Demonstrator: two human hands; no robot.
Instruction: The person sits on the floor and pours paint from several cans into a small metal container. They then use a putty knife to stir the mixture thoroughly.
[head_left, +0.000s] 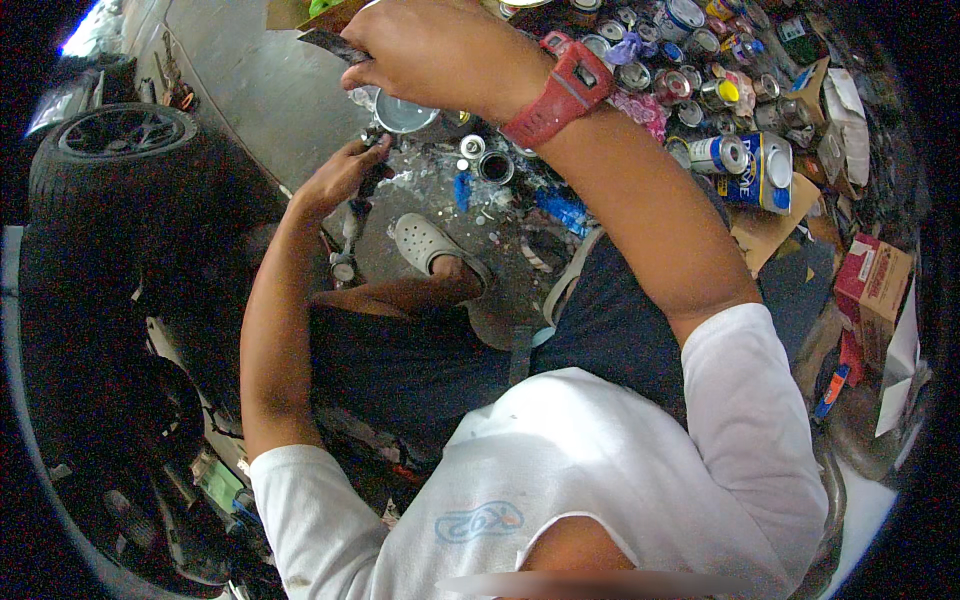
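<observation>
L hand (335,182) is clenched round a dark tool (371,184), out toward the floor's (235,75) far side; a round gauge (342,270) sits below it, nearer the person. Pale round cup (405,113) is just beyond L fingertips; can't tell if it's joined to the tool. R hand (440,60) grasps a flat dark blade (332,45), tip pointing left, near the cardboard (289,13) at the top edge of view.

To do this well, IMO: L wrist firm & tool upright, esp. if the cup is attached, b/c a tilt could slop whatever's in it. R grip should be light, blade flat, edge turned away from L fingers; best to move R elbow out so the forearm doesn't block sight of the cup.

Watch the open tin w/ dark contents (495,168) & white-topped tin (471,147) just R of the cup: prob. easy to knock. Same for the cans crowding the floor's R side, incl. the blue-and-white can (718,155). Clog (432,243) is near too, so feet should stay put.
</observation>
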